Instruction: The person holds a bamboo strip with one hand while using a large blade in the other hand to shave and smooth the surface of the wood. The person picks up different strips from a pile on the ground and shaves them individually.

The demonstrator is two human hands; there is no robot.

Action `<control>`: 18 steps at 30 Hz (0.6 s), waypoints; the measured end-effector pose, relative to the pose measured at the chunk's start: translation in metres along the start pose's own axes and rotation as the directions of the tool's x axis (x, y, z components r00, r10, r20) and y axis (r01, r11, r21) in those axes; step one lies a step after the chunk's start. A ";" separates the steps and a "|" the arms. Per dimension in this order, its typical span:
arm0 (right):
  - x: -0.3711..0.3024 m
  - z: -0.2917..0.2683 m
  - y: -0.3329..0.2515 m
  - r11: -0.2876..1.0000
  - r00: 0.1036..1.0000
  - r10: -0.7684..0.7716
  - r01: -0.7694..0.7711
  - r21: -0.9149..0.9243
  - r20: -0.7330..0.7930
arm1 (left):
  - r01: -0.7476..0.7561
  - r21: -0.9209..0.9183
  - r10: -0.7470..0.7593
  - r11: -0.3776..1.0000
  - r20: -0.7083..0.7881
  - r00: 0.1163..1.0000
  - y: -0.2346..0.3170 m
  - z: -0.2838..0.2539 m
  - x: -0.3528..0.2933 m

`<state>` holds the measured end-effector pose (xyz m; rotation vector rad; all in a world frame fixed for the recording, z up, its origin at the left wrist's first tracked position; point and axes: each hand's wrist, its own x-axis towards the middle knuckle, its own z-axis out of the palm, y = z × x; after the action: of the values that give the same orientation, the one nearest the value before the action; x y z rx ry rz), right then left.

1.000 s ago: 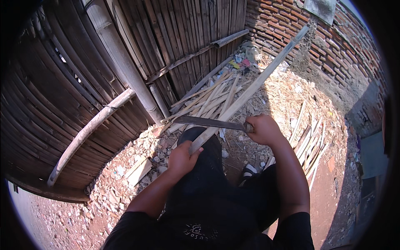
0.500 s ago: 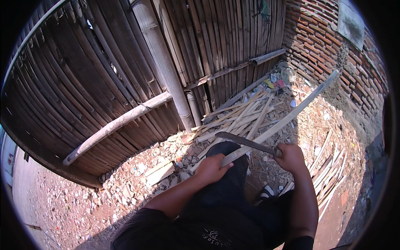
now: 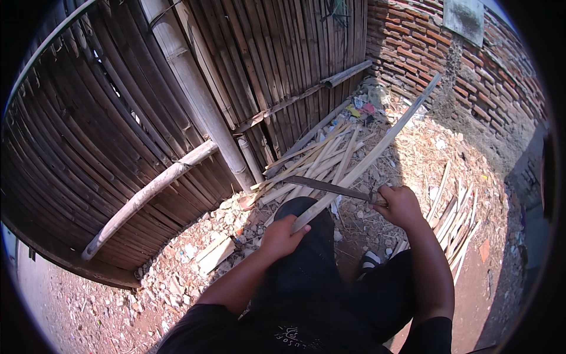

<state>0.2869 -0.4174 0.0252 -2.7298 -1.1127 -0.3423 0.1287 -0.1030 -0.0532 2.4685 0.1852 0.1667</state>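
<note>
The left hand (image 3: 283,237) is clamped on the near end of a long strip (image 3: 372,159), just above the person's bent knee (image 3: 299,206). The strip is pale straw-coloured, flat and narrow, with long straight edges; toward its far end it turns greyer. It slants up and away to the right, its tip showing against the brick wall (image 3: 401,41).

The right hand (image 3: 401,205), apart from the left, is wrapped around the handle of a large knife (image 3: 321,184). The blade is long, dark and dull, and it crosses over the strip a little beyond the left hand; I cannot tell whether its edge bites into the surface.

Behind the blade, similar pale strips (image 3: 321,154) lie in a loose pile beside the bamboo wall (image 3: 265,65). More strips (image 3: 457,218) lie on the ground at right.
</note>
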 end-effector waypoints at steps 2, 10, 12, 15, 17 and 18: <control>-0.009 0.018 0.003 0.999 1.000 0.026 -0.025 0.027 -0.011 | 0.056 -0.004 -0.056 0.998 0.026 0.998 0.010 -0.005 0.004; -0.007 0.042 0.028 0.999 0.995 0.040 -0.039 0.013 -0.095 | 0.093 0.093 -0.093 0.991 -0.002 0.996 0.007 0.005 -0.001; -0.009 0.039 0.033 0.993 0.987 0.115 -0.111 0.040 -0.116 | 0.080 0.084 -0.078 0.993 -0.019 0.997 0.007 0.009 0.001; -0.007 0.041 0.030 0.998 0.990 0.066 -0.063 0.025 -0.125 | 0.073 0.108 -0.070 0.991 -0.037 0.997 0.007 0.010 0.002; -0.004 0.041 0.019 0.998 0.992 -0.066 0.068 0.018 -0.103 | 0.046 0.112 -0.038 0.993 -0.069 0.997 0.002 0.011 0.001; -0.003 0.042 0.015 0.990 0.987 -0.135 0.137 0.016 -0.092 | 0.019 0.103 -0.009 0.994 -0.097 0.995 -0.006 0.015 0.001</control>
<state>0.3017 -0.4193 -0.0173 -2.5975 -1.2726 -0.4653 0.1315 -0.1073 -0.0690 2.5640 0.2587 0.2766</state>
